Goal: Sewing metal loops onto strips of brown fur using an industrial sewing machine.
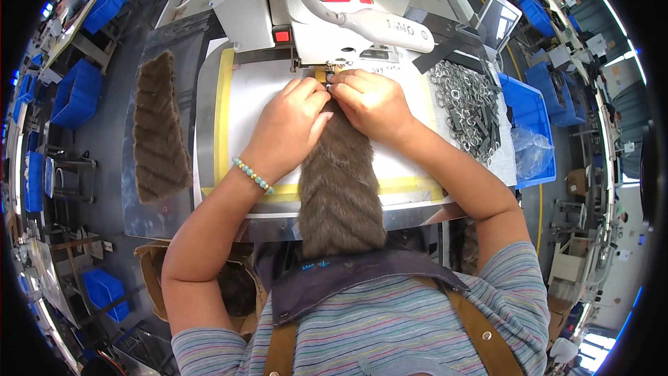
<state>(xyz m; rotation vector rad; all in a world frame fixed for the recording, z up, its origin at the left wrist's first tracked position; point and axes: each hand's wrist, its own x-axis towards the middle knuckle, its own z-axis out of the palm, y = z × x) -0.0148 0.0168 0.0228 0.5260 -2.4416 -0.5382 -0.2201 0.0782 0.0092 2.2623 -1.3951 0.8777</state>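
Observation:
A long brown fur strip runs from the sewing machine's needle area down over the table's front edge to my lap. At its narrow far end, both of my hands are bent in close under the machine head. The fingers of my left hand are closed on the strip's left side, with the thumb near its edge. My right hand pinches the same end from the right. A small dark and metallic piece shows between the fingertips, partly hidden by them.
A second brown fur strip lies on the left of the table. To the right is a heap of metal rings with dark straps, beside a blue bin holding clear plastic. A lamp juts over the work. Below left stands a cardboard box.

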